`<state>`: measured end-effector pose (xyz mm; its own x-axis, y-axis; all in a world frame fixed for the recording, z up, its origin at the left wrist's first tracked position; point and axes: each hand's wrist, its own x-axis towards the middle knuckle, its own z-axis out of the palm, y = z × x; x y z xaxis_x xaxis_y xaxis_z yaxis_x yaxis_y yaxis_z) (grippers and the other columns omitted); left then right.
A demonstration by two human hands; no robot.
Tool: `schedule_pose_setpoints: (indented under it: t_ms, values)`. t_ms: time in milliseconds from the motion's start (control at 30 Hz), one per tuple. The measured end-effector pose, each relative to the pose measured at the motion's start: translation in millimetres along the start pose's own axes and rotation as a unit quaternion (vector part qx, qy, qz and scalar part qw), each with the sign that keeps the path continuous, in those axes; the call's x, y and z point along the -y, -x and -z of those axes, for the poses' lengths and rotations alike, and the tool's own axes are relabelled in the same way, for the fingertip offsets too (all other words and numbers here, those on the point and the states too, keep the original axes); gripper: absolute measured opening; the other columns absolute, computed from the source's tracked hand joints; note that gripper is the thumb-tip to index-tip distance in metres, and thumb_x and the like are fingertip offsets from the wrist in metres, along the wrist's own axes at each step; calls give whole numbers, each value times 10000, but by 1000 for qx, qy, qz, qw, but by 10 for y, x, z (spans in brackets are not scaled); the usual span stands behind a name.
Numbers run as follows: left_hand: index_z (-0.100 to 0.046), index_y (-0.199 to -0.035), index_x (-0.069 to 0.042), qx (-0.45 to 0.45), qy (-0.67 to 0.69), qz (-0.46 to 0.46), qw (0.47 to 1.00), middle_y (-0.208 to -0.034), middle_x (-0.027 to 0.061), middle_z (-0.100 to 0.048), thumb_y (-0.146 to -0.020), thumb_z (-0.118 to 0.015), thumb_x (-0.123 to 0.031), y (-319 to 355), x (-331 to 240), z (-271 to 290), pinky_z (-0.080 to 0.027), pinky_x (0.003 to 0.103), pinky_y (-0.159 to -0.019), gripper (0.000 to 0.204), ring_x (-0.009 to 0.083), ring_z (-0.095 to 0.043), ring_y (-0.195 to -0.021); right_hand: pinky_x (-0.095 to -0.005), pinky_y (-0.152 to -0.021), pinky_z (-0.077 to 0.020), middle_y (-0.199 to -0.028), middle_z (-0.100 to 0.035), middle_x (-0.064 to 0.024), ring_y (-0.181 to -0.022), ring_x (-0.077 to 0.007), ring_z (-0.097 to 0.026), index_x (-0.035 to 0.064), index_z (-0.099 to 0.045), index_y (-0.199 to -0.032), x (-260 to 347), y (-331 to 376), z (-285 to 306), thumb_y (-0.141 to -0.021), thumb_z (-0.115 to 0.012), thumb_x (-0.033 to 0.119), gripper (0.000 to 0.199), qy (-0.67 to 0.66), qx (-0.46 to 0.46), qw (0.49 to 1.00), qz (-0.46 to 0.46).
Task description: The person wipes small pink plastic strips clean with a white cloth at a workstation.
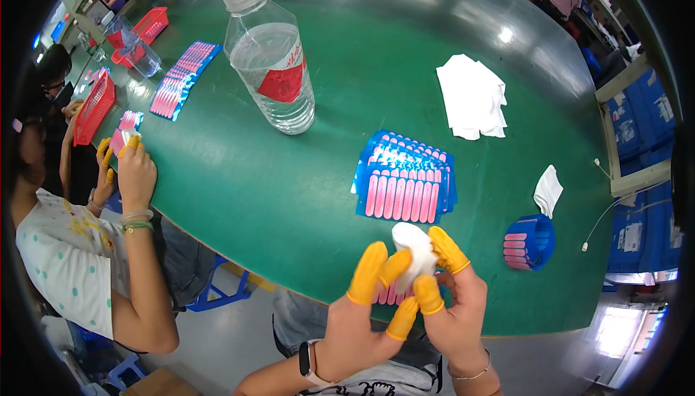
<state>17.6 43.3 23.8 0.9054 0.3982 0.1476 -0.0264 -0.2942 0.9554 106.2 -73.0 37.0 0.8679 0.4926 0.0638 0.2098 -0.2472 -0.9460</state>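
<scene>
Above the near edge of the green table, both my hands hold a bunched white cloth point(415, 255). My left hand point(355, 331) presses its yellow-cotted fingers against the cloth's left side. Pinched between thumb and fingertip, the cloth's right side is in my right hand point(460, 313), also in yellow finger cots. Partly hidden under the cloth and fingers lies a sheet with pink strips point(391, 297). Just beyond sits a fanned stack of blue sheets with pink rounded strips point(402, 197). To the right, a similar sheet is curled into a roll point(536, 240).
A tall water bottle point(271, 70) stands left of centre. White cloths point(472, 99) lie farther back, and a crumpled one point(548, 191) is near the roll. More strip sheets point(184, 81) and a red basket point(94, 108) are at left, where a co-worker's hand point(136, 171) works.
</scene>
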Motion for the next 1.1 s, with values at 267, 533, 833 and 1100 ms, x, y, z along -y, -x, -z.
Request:
schedule_pose_setpoints:
  t_ms: [267,533,833,1100]
  values:
    - [-620,-1198,33,61,-63,-43,995,-1098,177,-697,-808,-742,-85,207,-37,394,-568,378,-836,425,308,-711,-879,-289,-868,-542,-1122,-676,-120,-972,-145,-656,-47,-523,-1325,-288,37,171,-931,-665,69,434,-179,3,972,-155]
    - [-667,-1115,-35,173,-327,-118,922,-1212,87,-617,-798,-754,-257,360,323,397,-289,639,-1094,397,334,-532,-1235,-347,-737,-524,-1017,-648,-160,-869,-331,-637,23,-615,-1212,-256,99,-178,-824,-726,74,406,191,62,978,49]
    - [-660,-1216,-39,181,-366,-115,906,-1182,93,-604,-814,-709,-340,497,357,244,-282,681,-1075,505,346,-514,-1258,-407,-735,-507,-983,-645,-114,-875,-312,-608,45,-677,-1027,-462,75,-54,-784,-719,54,247,334,56,911,234]
    - [-625,-1236,40,186,-390,-73,899,-1256,181,-565,-824,-692,-337,531,256,110,-288,684,-1065,562,439,-466,-1288,-384,-687,-455,-948,-621,-126,-862,-289,-591,42,-664,-1045,-386,-75,-72,-791,-693,22,257,354,84,912,191]
